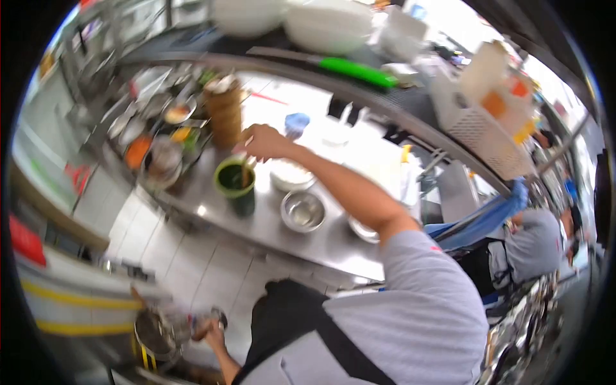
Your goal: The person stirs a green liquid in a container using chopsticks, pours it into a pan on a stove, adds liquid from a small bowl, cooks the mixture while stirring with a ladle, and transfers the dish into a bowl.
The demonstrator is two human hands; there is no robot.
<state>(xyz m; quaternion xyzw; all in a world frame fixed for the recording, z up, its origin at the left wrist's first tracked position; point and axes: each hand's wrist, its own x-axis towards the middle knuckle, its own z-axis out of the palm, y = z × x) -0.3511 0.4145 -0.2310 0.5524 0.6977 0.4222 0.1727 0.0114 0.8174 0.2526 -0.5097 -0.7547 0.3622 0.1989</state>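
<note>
My right hand (264, 142) reaches over the steel counter, its fingers closed at the top of a brown handle (246, 174). The handle stands in a tall green container (242, 202) with a dark inside; its lower end is hidden. Beside the container are a white bowl (292, 178) and a round steel bowl (302, 212). Low on the left, my left hand (208, 328) is wrapped round something I cannot make out; a small metallic round part (219, 317) shows at it. Close by is a metal pot (154, 333) with yellow on its side.
An overhead shelf (276, 61) crosses above the counter, carrying white bowls (327, 27), a green-handled tool (359, 72) and a white basket (491, 138). Stacked brown steamer-like rounds (222, 115) and several food bowls stand at the counter's left. A person (532, 244) in grey works at the right.
</note>
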